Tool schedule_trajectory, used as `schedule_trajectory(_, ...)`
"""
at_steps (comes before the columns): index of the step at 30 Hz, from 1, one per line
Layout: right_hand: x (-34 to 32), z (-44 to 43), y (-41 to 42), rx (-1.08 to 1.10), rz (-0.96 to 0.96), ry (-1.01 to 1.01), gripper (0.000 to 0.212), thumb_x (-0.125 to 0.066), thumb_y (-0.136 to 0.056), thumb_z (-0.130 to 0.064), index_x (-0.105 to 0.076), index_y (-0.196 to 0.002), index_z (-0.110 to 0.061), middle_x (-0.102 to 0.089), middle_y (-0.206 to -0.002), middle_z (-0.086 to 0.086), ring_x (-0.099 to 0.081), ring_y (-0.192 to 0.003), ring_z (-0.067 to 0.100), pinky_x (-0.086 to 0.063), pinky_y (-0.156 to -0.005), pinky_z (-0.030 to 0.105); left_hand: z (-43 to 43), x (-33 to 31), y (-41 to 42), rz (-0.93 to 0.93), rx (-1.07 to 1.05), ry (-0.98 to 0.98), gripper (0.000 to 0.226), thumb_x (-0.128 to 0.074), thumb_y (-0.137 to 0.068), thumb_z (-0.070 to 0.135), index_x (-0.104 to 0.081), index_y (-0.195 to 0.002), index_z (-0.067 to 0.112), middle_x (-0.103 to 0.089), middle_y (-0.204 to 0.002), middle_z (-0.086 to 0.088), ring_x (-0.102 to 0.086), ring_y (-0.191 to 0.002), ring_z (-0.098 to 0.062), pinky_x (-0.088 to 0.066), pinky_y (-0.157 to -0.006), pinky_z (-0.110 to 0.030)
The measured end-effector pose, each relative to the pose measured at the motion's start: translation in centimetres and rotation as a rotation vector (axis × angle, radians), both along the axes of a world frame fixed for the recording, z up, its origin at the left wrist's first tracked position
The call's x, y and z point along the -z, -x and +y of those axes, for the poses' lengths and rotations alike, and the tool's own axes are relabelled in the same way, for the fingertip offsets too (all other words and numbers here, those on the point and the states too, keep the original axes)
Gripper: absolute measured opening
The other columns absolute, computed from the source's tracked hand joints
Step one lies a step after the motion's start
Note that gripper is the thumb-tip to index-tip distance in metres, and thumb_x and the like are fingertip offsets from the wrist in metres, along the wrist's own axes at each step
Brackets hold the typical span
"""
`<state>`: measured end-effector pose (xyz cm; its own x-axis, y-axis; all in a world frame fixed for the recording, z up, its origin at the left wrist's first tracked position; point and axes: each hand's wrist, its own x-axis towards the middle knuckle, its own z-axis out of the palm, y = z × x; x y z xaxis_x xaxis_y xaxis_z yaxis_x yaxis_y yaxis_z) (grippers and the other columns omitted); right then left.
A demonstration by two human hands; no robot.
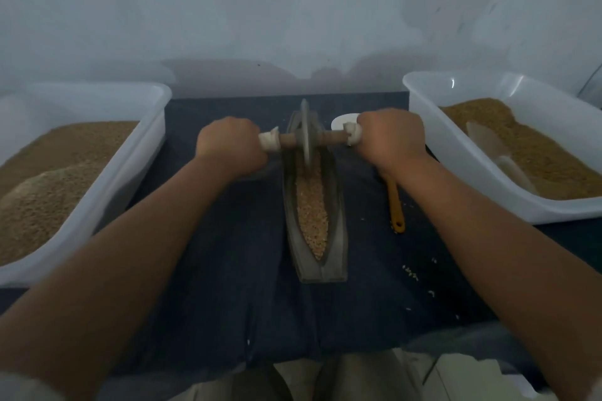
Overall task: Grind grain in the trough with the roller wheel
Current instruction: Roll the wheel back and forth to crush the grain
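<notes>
Wheel [305, 133] stands upright on edge in the far half of the trough [338, 221], with its rim down in the grain [311, 215]. The trough lies lengthwise away from me at mid tabletop, on a dark cloth [228, 270]. Grain fills the channel from the wheel to the near tip.

The axle [329, 137] runs crosswise through the wheel, and both ends are wrapped in white cloth. My left grip [229, 148] is clenched round the left wrap and my right grip [391, 140] round the right wrap. Knuckles are up and both arms are stretched forward.

The left bin [136, 166] sits well left of the trough, holding heaped brown meal. The right bin [449, 156] sits well right, holding darker grain with a clear scoop [485, 143] lying on top.

A yellow-handled tool [395, 202] lies just right of the trough, its far end hidden under my right wrist. There is a white rounded piece [342, 122] behind the right grip, and I can't tell if it belongs to that tool. Loose kernels [412, 275] are scattered on the cloth, near right.
</notes>
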<state>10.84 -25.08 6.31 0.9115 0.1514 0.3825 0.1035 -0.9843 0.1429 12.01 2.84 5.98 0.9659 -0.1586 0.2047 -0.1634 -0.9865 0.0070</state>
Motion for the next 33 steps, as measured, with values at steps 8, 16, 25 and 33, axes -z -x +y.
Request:
schedule_trajectory(8, 1.9, -2.3, 9.7, -0.166, 0.032, -0.115, 0.036, -0.038, -0.081, -0.062, -0.042, -0.060, -0.033, -0.044, -0.050, -0.010, -0.045, -0.043, 0.013, -0.043, -0.045, 0.032, 3.0, 1.6, 10.0, -0.086, 0.154, -0.064, 0.029, -0.058, -0.072, 0.048, -0.039, -0.060, 0.030, -0.042, -0.055, 0.012, -0.034, -0.047, -0.010, -0.020, -0.047, -0.023)
schedule_trajectory(16, 0.5, -0.4, 1.8, -0.049, 0.045, -0.034, 0.040, -0.058, -0.098, -0.040, -0.037, -0.065, -0.031, -0.052, -0.065, -0.007, -0.057, -0.062, 0.020, -0.037, -0.053, 0.031, 0.6, 0.6, 1.5, 0.017, 0.002, 0.013, 0.024, -0.061, -0.079, 0.046, -0.059, -0.071, 0.023, -0.061, -0.074, 0.003, -0.056, -0.068, -0.025, -0.047, -0.064, -0.033)
schedule_trajectory(25, 1.0, -1.7, 8.5, -0.087, 0.116, -0.023, 0.031, -0.041, -0.083, -0.057, -0.046, -0.065, -0.032, -0.048, -0.057, -0.010, -0.048, -0.049, 0.010, -0.049, -0.051, 0.035, 2.7, 2.1, 9.3, -0.113, 0.157, -0.053, 0.035, -0.060, -0.077, 0.045, -0.036, -0.059, 0.028, -0.038, -0.055, 0.011, -0.038, -0.048, -0.019, -0.029, -0.049, -0.027)
schedule_trajectory(33, 1.3, -0.7, 3.0, -0.035, 0.096, -0.098, 0.031, -0.056, -0.099, -0.039, -0.049, -0.071, -0.026, -0.062, -0.073, -0.001, -0.060, -0.066, 0.022, -0.053, -0.065, 0.040, 0.7, 0.5, 2.8, 0.005, 0.020, -0.031, 0.019, -0.060, -0.078, 0.043, -0.061, -0.075, 0.024, -0.056, -0.072, 0.005, -0.060, -0.069, -0.025, -0.047, -0.063, -0.033)
